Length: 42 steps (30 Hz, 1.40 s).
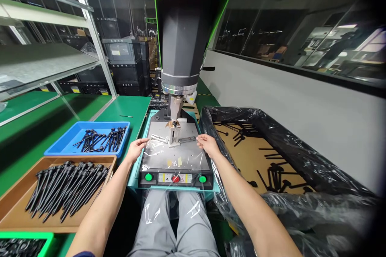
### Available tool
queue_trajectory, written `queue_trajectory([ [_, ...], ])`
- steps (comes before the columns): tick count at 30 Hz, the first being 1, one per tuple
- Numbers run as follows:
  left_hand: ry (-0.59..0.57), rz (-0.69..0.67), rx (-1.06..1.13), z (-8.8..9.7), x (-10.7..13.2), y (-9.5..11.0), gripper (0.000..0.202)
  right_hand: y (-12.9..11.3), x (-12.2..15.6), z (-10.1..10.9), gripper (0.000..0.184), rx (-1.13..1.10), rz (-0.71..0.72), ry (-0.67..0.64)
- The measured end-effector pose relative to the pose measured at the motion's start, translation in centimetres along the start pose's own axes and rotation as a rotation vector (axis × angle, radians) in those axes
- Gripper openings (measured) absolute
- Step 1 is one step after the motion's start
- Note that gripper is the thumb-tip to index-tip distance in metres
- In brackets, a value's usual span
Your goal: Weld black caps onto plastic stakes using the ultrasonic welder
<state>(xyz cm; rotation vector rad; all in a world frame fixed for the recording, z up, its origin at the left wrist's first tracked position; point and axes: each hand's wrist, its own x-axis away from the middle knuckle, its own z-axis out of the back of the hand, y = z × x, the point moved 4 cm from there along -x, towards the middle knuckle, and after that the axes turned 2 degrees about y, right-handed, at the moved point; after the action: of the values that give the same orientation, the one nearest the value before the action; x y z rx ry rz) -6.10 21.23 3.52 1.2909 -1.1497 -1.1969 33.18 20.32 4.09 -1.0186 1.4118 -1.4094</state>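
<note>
I sit at a press machine [185, 40] whose horn [175, 106] is down near a small metal fixture [174, 130] on the grey base plate [177, 154]. A small black part sits in the fixture under the horn. My left hand [136, 148] rests at the plate's left edge, fingers spread, holding nothing. My right hand [207, 144] rests at the plate's right edge, fingers loosely curled, empty too. The front panel carries two green buttons [148, 177] and a red one [175, 178].
A blue tray [64, 140] of black pin-like parts and a brown tray [18, 192] with several more lie on the green bench at left. A cardboard box lined with black plastic [265, 156] stands at right, holding scattered black parts. Shelving rises at far left.
</note>
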Motion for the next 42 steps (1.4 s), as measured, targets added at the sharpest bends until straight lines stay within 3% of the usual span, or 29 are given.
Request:
queue_trajectory([
  [6, 0.046, -0.042, -0.012, 0.2, 0.5, 0.0, 0.054, 0.3, -0.5, -0.2, 0.023, 0.043, 0.024, -0.021],
  [11, 0.061, -0.069, -0.090, -0.2, 0.7, -0.4, 0.060, 1.1, -0.6, -0.4, 0.039, 0.062, 0.075, 0.017],
  [18, 0.031, -0.155, -0.216, 0.2, 1.6, -1.8, 0.058, 1.1, 0.8, -0.3, 0.044, 0.037, 0.200, 0.033],
  [24, 0.043, -0.291, -0.234, 0.1, 3.5, -1.0, 0.052, 0.3, 2.7, 0.8, 0.046, 0.023, 0.295, 0.045],
  [28, 0.039, -0.287, -0.276, 0.1, 4.5, -1.2, 0.052, 1.4, 3.4, 1.1, 0.048, 0.097, 0.296, 0.067],
  [33, 0.050, -0.222, -0.588, -0.1, 2.7, -1.9, 0.054, 3.3, 1.7, -0.4, 0.040, 0.210, 0.200, 0.058],
  [37, 0.038, -0.191, -0.715, -0.3, 0.7, -1.9, 0.053, 3.3, 0.3, -1.2, 0.036, 0.291, 0.160, 0.091],
  [40, 0.034, -0.172, -0.798, -0.4, 0.3, -1.9, 0.043, 3.1, 1.5, -0.3, 0.036, 0.334, 0.156, 0.177],
  [42, 0.067, -0.179, -0.844, -0.5, 0.8, -1.8, 0.037, 3.3, 4.0, 1.0, 0.037, 0.342, 0.163, 0.242],
])
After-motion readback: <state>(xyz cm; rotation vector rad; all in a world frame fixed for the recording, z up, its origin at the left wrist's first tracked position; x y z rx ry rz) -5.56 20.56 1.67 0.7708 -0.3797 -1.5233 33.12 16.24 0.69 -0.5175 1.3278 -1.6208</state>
